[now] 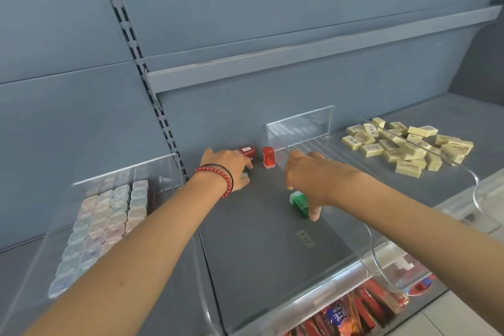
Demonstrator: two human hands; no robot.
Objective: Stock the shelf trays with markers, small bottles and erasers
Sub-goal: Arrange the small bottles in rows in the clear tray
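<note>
Reaching into the clear acrylic tray on the shelf, the right hand curls fingers and thumb round a small green translucent bottle on the tray floor. The left hand bends over something greenish; whether it grips cannot be told. Just beyond it are a lying red bottle and an upright red bottle. Pale yellow block erasers lie heaped in the next tray to the right.

- Just beyond the fingers of the left hand, two red bottles sit against the back panel, blocking that corner.
- Between both hands' fingers, a gap of bare tray floor lies open, widening toward the person.
- Under the fingers of the right hand, a green bottle takes up the floor.
- Right of those fingers rises a clear divider; left of the left fingers, another clear wall.
</note>
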